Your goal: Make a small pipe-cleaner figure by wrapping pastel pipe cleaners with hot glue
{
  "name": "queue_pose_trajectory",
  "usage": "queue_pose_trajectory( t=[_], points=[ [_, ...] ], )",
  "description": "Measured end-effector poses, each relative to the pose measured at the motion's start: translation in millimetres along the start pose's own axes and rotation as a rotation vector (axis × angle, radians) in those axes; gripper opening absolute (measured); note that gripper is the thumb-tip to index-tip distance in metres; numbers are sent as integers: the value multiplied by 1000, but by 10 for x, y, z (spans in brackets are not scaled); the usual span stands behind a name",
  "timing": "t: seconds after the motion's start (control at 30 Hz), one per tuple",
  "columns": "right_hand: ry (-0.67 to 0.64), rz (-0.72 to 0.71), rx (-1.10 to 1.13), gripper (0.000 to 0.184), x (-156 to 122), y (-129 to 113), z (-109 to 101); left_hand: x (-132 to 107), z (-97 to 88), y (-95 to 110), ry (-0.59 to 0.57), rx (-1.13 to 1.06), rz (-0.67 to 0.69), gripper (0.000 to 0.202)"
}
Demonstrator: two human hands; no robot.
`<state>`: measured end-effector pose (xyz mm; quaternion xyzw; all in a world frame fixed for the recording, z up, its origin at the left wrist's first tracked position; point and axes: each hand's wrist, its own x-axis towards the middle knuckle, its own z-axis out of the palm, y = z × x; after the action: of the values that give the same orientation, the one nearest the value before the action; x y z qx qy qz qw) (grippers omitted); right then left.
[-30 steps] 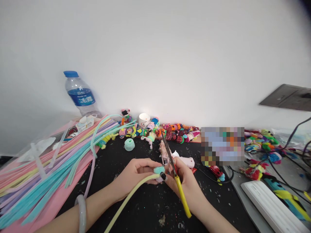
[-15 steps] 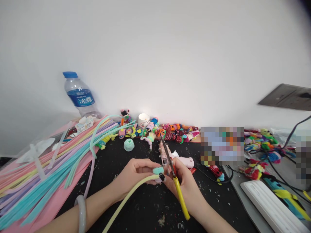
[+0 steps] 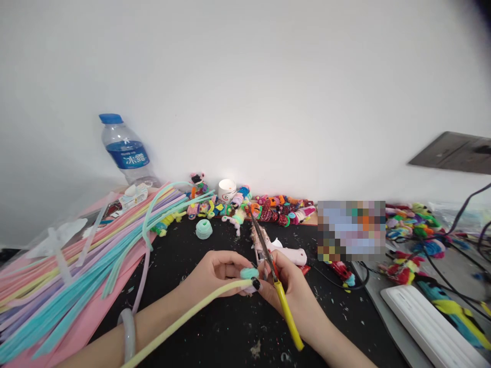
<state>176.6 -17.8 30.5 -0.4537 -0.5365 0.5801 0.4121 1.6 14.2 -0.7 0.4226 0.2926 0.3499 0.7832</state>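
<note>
Between the fingers of my left hand (image 3: 218,273) is a small coiled pipe-cleaner piece (image 3: 249,274), mint on top with some lilac below. A long yellow pipe cleaner (image 3: 192,318) runs from this piece down across my left forearm. The thumb and fingertips of my right hand (image 3: 293,286) pinch at the yellow strip's end, against the piece. Yellow-handled scissors (image 3: 284,309) rest in that same right hand, blades pointing up and away; their fingertips-side grip is partly hidden. Just behind lies a pale pink glue gun (image 3: 293,255). A mint pipe-cleaner coil (image 3: 203,229) stands on the black mat.
Pastel pipe cleaners (image 3: 111,245) lie bundled at left, below a leaning water bottle (image 3: 126,151). Several colourful pipe-cleaner figures (image 3: 268,208) line the wall beside a white cup (image 3: 227,190). At right are a white power strip (image 3: 429,322) and black cables (image 3: 441,271).
The loose length of the yellow pipe cleaner has swung left and now lies lower across my left forearm. Both hands keep nearly the same place, and the scissors have shifted slightly.
</note>
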Motion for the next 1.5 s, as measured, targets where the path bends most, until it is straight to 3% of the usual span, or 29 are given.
queue_pose_trajectory(
  t=[0.2,0.37,0.53,0.77,1.13,1.5],
  points=[
    [-53,-41,3,21,-12,20,-49,6,8,-7,10,-30,25,23],
    [33,-77,-27,26,-2,7,-61,29,-8,-13,69,17,44,25],
    [0,-109,15,28,-26,-34,10,38,-21,-42,100,165,13,23],
    [-50,-68,-185,24,-49,131,48,63,-21,-85,156,422,98,18],
    [172,-199,-62,18,0,113,-13,36,35,19,190,173,51,24],
    [203,-149,-85,20,15,85,-50,-10,19,46,119,70,10,27]
  ],
)
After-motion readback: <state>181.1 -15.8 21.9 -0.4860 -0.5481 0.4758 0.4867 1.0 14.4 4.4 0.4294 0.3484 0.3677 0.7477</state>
